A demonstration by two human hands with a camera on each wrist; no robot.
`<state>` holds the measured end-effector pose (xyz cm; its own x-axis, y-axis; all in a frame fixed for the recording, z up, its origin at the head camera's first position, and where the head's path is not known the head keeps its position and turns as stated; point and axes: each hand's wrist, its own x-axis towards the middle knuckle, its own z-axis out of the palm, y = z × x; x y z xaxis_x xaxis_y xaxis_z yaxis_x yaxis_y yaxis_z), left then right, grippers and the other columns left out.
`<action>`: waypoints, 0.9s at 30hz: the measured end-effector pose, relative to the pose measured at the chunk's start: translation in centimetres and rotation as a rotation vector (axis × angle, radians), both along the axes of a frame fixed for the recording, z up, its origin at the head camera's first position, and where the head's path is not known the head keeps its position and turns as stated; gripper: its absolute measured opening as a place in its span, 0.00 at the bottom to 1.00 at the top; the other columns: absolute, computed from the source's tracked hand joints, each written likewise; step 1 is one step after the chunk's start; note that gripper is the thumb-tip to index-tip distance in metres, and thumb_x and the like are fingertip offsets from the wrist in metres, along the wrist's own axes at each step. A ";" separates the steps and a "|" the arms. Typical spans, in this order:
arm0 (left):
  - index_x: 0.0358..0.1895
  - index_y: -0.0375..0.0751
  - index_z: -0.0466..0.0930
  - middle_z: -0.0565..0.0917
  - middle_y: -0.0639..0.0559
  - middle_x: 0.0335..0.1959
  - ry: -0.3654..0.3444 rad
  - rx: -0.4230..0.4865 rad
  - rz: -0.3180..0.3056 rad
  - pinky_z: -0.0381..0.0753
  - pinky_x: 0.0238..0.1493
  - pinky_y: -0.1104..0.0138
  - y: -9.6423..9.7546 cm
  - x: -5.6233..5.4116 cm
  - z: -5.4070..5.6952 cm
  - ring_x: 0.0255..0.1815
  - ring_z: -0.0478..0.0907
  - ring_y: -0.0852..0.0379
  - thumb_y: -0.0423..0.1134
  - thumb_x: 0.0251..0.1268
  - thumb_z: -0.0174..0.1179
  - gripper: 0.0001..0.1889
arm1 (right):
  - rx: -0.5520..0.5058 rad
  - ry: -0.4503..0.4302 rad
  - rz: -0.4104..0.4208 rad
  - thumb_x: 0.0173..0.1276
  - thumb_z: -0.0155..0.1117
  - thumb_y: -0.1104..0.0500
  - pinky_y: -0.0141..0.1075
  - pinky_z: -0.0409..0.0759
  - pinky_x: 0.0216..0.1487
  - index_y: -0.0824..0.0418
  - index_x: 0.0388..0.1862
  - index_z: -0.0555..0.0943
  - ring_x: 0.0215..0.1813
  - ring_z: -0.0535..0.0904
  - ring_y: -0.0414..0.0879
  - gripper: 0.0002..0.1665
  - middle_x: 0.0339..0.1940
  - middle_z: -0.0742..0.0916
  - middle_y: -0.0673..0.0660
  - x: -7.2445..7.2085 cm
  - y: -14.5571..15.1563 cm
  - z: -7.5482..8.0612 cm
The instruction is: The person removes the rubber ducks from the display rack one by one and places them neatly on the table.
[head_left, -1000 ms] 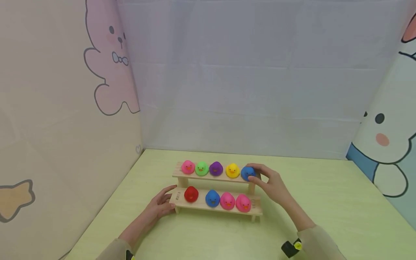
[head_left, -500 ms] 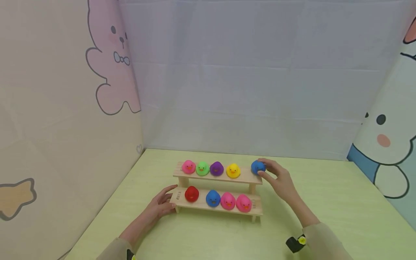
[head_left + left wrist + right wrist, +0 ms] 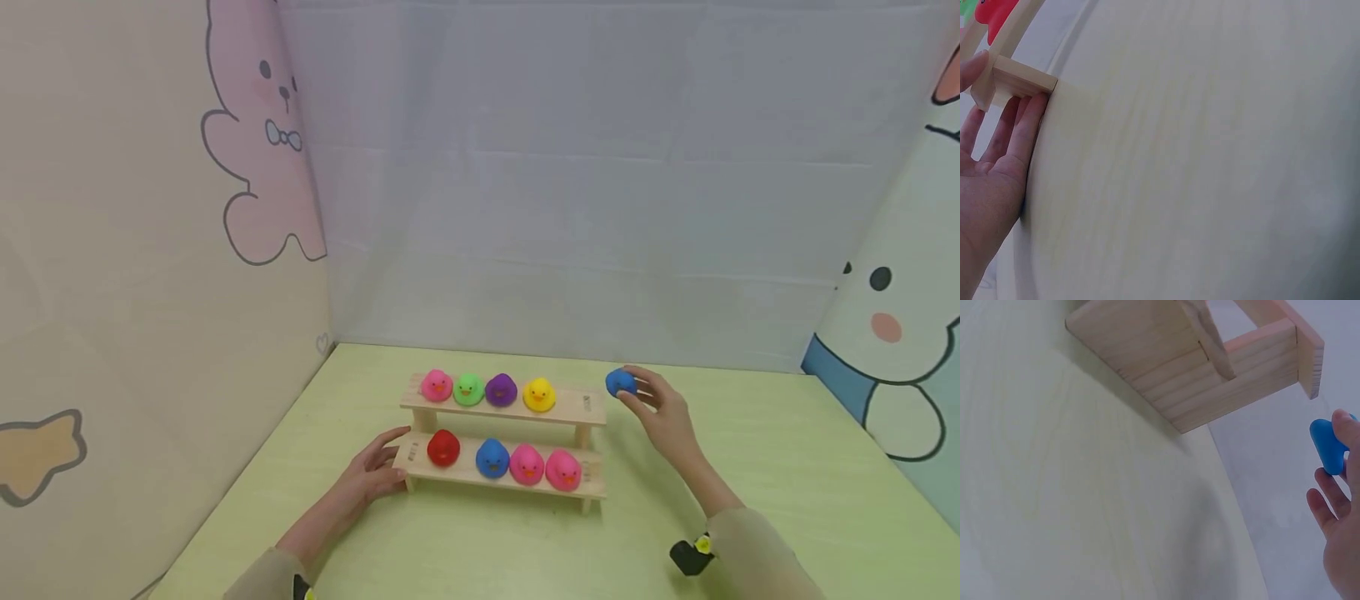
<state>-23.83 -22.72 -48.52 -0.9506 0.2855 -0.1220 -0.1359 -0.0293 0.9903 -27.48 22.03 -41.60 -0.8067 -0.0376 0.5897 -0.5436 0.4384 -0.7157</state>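
My right hand (image 3: 666, 417) pinches a blue rubber duck (image 3: 620, 382) between thumb and fingers, just past the right end of a two-tier wooden stand (image 3: 573, 403). In the right wrist view that blue duck (image 3: 1327, 445) is off the boards. At the stand's lower left end, my left hand (image 3: 370, 473) holds the board. The left wrist view has the thumb (image 3: 972, 70) at the board's edge and the other fingers against the leg (image 3: 1025, 78). Pink, green, purple and yellow (image 3: 539, 395) ducks line the upper board. A red duck (image 3: 443, 448), another blue duck (image 3: 492, 458) and two pink ones (image 3: 563, 471) sit below.
The stand is on a pale yellow-green table (image 3: 480, 550). A plain light cloth (image 3: 570, 208) hangs behind the table. Cartoon-printed cloths (image 3: 255, 192) flank it on the left and right. Black wrist-worn gear (image 3: 692, 557) shows by the right sleeve.
My right hand has lifted the blue duck from the upper board's right end and carried it rightward past the stand. The left hand keeps its place on the lower board.
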 end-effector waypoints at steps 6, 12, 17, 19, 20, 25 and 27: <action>0.68 0.51 0.56 0.65 0.38 0.60 -0.002 0.004 0.006 0.75 0.50 0.59 0.1 0.0 0.0 0.54 0.72 0.49 0.32 0.57 0.59 0.35 | 0.025 -0.031 0.006 0.58 0.62 0.68 0.21 0.75 0.44 0.69 0.54 0.73 0.50 0.75 0.62 0.23 0.51 0.78 0.66 -0.3 0.9 -1.2; 0.68 0.51 0.55 0.64 0.37 0.61 0.009 0.003 -0.004 0.75 0.51 0.59 0.1 0.1 0.1 0.55 0.71 0.49 0.32 0.58 0.58 0.35 | 0.069 -0.099 0.053 0.60 0.62 0.62 0.21 0.74 0.44 0.66 0.56 0.72 0.51 0.76 0.61 0.24 0.53 0.78 0.65 -2.3 2.9 -4.4; 0.68 0.51 0.55 0.64 0.38 0.61 0.007 -0.004 -0.003 0.75 0.51 0.59 0.0 0.2 0.0 0.56 0.70 0.49 0.32 0.57 0.59 0.35 | 0.089 -0.173 0.084 0.61 0.62 0.57 0.21 0.73 0.46 0.64 0.56 0.73 0.53 0.75 0.60 0.24 0.53 0.78 0.64 -3.1 4.2 -6.4; 0.68 0.51 0.55 0.64 0.38 0.61 0.003 -0.006 0.001 0.75 0.51 0.59 0.0 0.2 0.0 0.56 0.70 0.49 0.33 0.57 0.59 0.35 | 0.086 -0.214 0.104 0.61 0.62 0.56 0.22 0.73 0.47 0.64 0.55 0.73 0.54 0.75 0.59 0.24 0.53 0.78 0.64 -3.2 4.5 -6.9; 0.68 0.51 0.55 0.64 0.38 0.61 -0.001 -0.009 0.004 0.75 0.51 0.59 0.0 0.2 0.0 0.56 0.70 0.50 0.33 0.57 0.59 0.35 | 0.089 -0.234 0.114 0.61 0.62 0.55 0.22 0.73 0.47 0.63 0.55 0.73 0.54 0.75 0.59 0.25 0.53 0.78 0.64 -3.3 4.6 -7.2; 0.68 0.52 0.55 0.64 0.38 0.61 -0.008 -0.024 0.010 0.75 0.51 0.60 0.1 0.3 0.2 0.56 0.70 0.49 0.34 0.57 0.60 0.36 | 0.118 -0.309 0.154 0.61 0.62 0.53 0.25 0.72 0.49 0.62 0.56 0.73 0.52 0.76 0.57 0.26 0.53 0.79 0.63 -3.3 4.8 -7.8; 0.68 0.52 0.55 0.64 0.39 0.62 -0.009 -0.027 0.011 0.75 0.51 0.60 0.1 0.2 0.3 0.56 0.71 0.49 0.35 0.57 0.60 0.35 | 0.142 -0.327 0.155 0.61 0.62 0.52 0.26 0.72 0.50 0.62 0.56 0.73 0.52 0.76 0.56 0.26 0.53 0.79 0.62 -3.4 4.8 -7.8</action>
